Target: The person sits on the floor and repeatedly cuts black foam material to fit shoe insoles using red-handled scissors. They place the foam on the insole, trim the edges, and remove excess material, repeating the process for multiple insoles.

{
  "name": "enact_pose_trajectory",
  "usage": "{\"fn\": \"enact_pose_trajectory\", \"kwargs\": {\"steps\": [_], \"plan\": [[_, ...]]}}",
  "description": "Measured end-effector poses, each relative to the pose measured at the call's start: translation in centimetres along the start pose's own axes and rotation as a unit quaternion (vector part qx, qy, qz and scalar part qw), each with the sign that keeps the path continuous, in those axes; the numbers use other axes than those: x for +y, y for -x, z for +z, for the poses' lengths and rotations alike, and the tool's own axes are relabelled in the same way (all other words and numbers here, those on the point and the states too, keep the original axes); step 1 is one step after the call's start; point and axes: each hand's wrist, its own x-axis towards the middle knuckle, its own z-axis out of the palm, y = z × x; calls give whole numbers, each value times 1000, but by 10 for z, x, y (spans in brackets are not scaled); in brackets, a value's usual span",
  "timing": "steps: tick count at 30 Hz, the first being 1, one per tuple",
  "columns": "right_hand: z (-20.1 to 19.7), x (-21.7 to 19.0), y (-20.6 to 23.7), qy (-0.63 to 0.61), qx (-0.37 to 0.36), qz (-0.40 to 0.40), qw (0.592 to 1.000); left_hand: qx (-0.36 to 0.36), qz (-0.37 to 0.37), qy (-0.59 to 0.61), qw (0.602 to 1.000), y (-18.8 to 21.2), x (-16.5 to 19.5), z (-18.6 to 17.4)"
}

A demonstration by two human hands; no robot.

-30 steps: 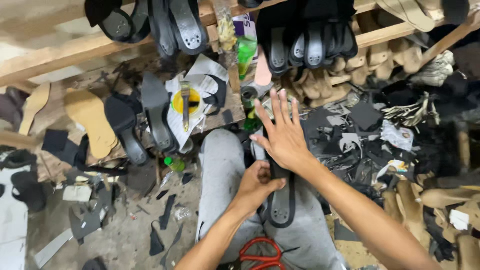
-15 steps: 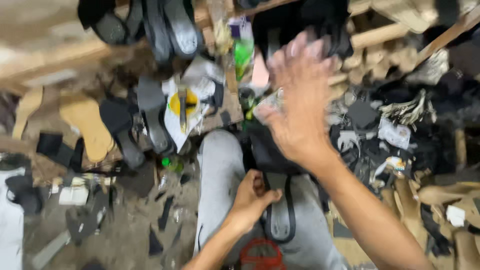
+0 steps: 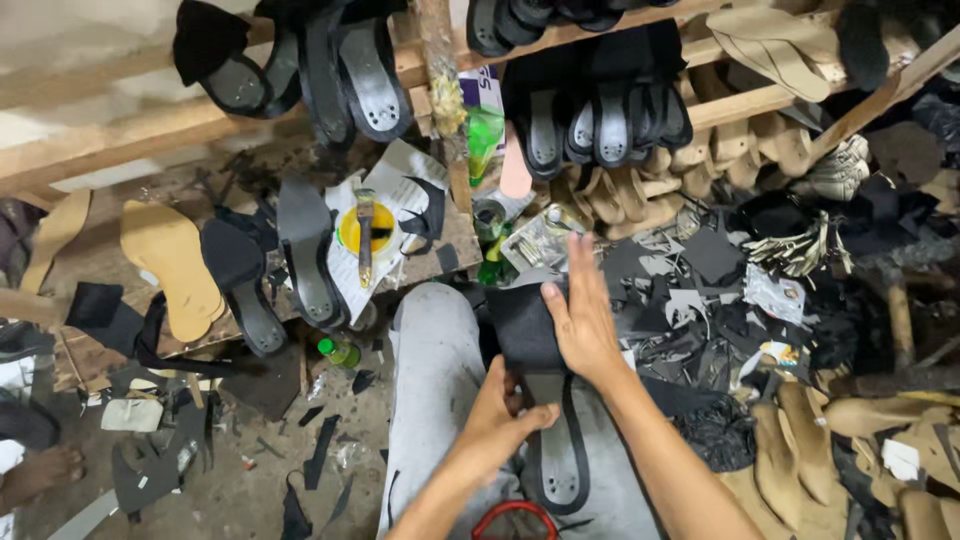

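Pressing flat, fingers straight and close together, the right hand (image 3: 580, 320) lies on a dark upper piece (image 3: 522, 325) laid across the front of a black shoe sole (image 3: 556, 450). The left hand (image 3: 500, 415) grips the sole's left edge near its middle, fingers curled about it, thumb on top. Sole and upper piece rest on the person's lap, over grey trousers (image 3: 435, 400), the heel end pointing toward the camera.

Item, just below the sole: red-handled scissors (image 3: 515, 520), only the handles in view.

Item, ahead of the knees: a yellow round tin (image 3: 362, 228) on white paper (image 3: 385, 250), with a brush (image 3: 365, 235) laid across it.

Item, left of the tin: black soles (image 3: 305, 255) and a tan insole (image 3: 170, 265) on a low wooden board (image 3: 95, 350).

Item, beside the left knee: a small green bottle (image 3: 340, 352) lying on the floor.

Item, above: wooden racks (image 3: 110, 125) holding rows of black soles.

Item, to the right: a heap of black leather offcuts (image 3: 700, 300) and tan shoe lasts (image 3: 800, 440).

Item, floor at left: scattered dark scraps (image 3: 320, 450).
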Motion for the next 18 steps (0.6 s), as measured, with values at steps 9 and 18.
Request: {"fn": "enact_pose_trajectory", "kwargs": {"steps": [9, 18], "plan": [[-10, 6, 5, -132, -53, 75, 987, 107, 26, -168, 980, -20, 38, 11], [-52, -61, 136, -112, -148, 118, 976, 94, 178, -186, 962, -18, 45, -42]]}}
